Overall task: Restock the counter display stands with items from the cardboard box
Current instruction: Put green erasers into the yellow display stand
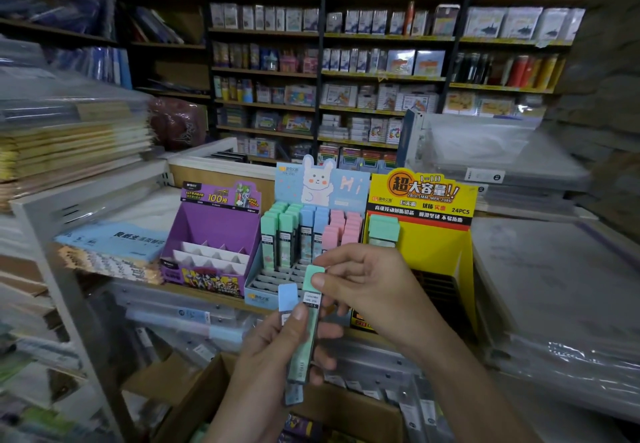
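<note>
My left hand [277, 349] grips two long lead cases, a blue-capped case [288, 299] and a green-capped case [306, 335], in front of the shelf. My right hand [367, 287] pinches the green cap [313, 274] of that case at its top. Just behind stands the bunny display stand [308, 221], with green, blue and pink cases in its back rows and bare slots in front. To its left is a purple display stand [214, 235] with vacant white dividers; to its right a yellow display stand [426, 235] holding a few green cases. The cardboard box [207, 397] sits open below.
Stacks of wrapped paper and folders [69, 138] fill the left shelves, and plastic-wrapped stacks [540, 269] lie on the right. A white metal shelf frame [45, 255] runs down the left. Stocked wall shelves [346, 79] stand behind.
</note>
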A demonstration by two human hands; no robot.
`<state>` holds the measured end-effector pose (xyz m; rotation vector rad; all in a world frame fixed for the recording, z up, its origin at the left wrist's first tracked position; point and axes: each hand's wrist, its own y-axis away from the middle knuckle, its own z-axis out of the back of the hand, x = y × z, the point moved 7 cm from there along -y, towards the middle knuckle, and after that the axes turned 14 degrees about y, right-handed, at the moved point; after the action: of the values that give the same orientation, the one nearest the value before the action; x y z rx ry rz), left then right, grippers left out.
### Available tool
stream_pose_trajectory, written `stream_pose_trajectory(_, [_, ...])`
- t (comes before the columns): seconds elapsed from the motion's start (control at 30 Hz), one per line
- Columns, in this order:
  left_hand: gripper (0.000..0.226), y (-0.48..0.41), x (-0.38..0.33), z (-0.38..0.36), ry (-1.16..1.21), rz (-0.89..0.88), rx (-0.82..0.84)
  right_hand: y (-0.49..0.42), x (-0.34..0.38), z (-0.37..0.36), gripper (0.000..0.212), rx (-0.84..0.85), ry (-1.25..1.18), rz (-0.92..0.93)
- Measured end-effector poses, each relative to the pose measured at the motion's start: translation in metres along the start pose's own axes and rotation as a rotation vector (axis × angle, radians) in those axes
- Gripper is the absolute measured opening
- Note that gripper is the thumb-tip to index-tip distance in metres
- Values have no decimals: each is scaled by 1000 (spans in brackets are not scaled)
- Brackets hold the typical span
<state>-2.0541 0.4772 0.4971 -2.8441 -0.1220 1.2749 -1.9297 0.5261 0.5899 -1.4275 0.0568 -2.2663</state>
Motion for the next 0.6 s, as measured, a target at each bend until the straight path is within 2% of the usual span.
stream_pose_trajectory(0.13, [44, 1, -7, 5, 25, 5, -6, -6, 5, -4, 17, -34, -24, 9])
stream_pose_trajectory(0.33, [51, -6, -19, 33, 48, 28, -59, -20, 22, 16, 18, -297, -22, 105])
stream_pose_trajectory(0.47, [40, -18, -34, 51, 34, -13, -77, -33, 34, 20, 16, -436, 133, 148])
stream_pose_trajectory(0.6, [35, -28, -48, 68, 0, -8, -20, -48, 40, 9, 15, -496, 323, 141])
